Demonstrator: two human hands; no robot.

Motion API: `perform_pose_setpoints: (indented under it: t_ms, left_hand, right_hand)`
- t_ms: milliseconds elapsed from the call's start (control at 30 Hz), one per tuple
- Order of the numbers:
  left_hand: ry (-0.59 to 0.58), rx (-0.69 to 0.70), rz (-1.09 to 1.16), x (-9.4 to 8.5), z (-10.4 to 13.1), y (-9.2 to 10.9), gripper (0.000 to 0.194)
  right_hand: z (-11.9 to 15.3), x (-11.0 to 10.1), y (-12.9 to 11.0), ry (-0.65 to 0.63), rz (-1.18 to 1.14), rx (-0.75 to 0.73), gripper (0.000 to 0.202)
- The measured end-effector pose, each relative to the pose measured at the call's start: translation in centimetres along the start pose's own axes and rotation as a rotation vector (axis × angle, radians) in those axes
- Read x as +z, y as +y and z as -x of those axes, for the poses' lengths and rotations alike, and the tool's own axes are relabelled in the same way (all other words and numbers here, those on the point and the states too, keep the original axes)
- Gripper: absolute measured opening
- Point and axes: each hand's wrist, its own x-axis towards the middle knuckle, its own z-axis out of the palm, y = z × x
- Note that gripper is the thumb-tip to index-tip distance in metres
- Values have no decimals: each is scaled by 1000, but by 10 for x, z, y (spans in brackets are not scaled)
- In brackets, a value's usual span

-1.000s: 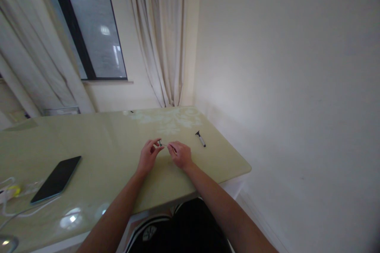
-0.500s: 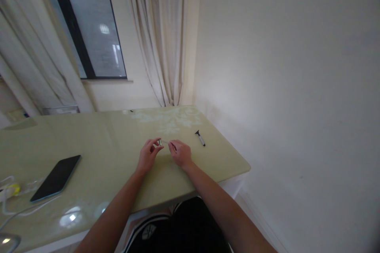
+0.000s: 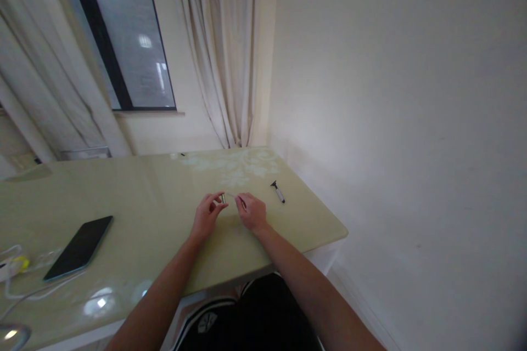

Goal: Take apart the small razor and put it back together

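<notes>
Between the thumb and fingertips of my left hand (image 3: pixel 206 214) is a small, shiny metallic piece (image 3: pixel 223 198), held upright just above the table. It is too small for me to name its kind. My right hand (image 3: pixel 251 213) is closed, with its fingers pinched around a thin, pale stick-like or thread-like thing (image 3: pixel 230 195). That thin thing reaches left toward the top of the metallic piece; whether they touch, I cannot tell. To the right of my right hand lies a razor (image 3: pixel 278 192) with a black head and grey handle.
A dark tablet (image 3: pixel 79 248) lies on the glossy table (image 3: pixel 148 192) at left. White cables (image 3: pixel 39 295) and a white and yellow plug-like item (image 3: pixel 15 266) are beside it. A small black bit (image 3: pixel 183 154) sits near the back edge. The wall (image 3: pixel 391 148) stands close on the right.
Both hands have shifted very slightly to the right, along with the metallic piece. The grips look the same, and the razor has stayed in place.
</notes>
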Motion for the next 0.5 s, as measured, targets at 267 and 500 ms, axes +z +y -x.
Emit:
perform_pose_setpoints:
  t_ms: [267, 500]
  left_hand:
    - [-4, 9, -1, 1, 0, 2, 37]
    - [-24, 6, 3, 0, 1, -1, 37]
  right_hand:
    - [-1, -1, -1, -16, 10, -15, 31]
    - [-1, 2, -1, -33, -20, -15, 29]
